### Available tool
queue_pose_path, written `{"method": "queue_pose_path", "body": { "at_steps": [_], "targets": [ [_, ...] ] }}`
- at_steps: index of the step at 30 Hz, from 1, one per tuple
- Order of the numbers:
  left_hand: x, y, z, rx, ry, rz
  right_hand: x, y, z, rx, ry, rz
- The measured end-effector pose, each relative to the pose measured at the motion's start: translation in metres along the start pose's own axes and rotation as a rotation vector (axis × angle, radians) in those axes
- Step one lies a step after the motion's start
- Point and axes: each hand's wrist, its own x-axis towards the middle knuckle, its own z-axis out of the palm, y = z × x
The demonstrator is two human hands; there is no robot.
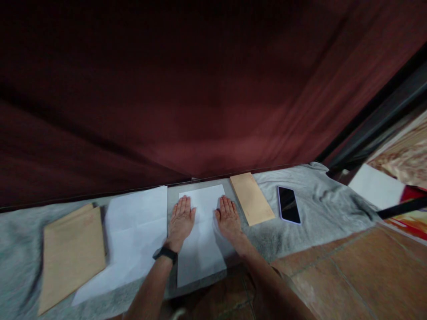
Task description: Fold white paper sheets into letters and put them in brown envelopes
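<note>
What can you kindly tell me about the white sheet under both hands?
The sheet looks like paper: plain, white, a long rectangle, with no print that I can make out. It lies flat on the grey cloth, one short end toward the dark red fabric. The left hand rests flat over its left edge, the right hand over its right, palms down, fingers pointing away.

Both hands [181, 220] [229, 218] flat, palm-down — arms [148, 284] [263, 273] stretched forward.

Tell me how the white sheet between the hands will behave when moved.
The white sheet is probably light and floppy, as it looks paper-thin. Lying flat, it should hardly roll or tip, but pushing its thin edge could buckle it.
</note>
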Motion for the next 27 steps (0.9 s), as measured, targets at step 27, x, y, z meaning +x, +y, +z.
{"method": "queue_pose_path", "body": {
  "at_steps": [27],
  "targets": [
    [-0.138,0.012,-0.031,-0.005,0.052,0.163,-0.089,0.036,-0.054,0.029,-0.115,-0.268]
  ]
}}
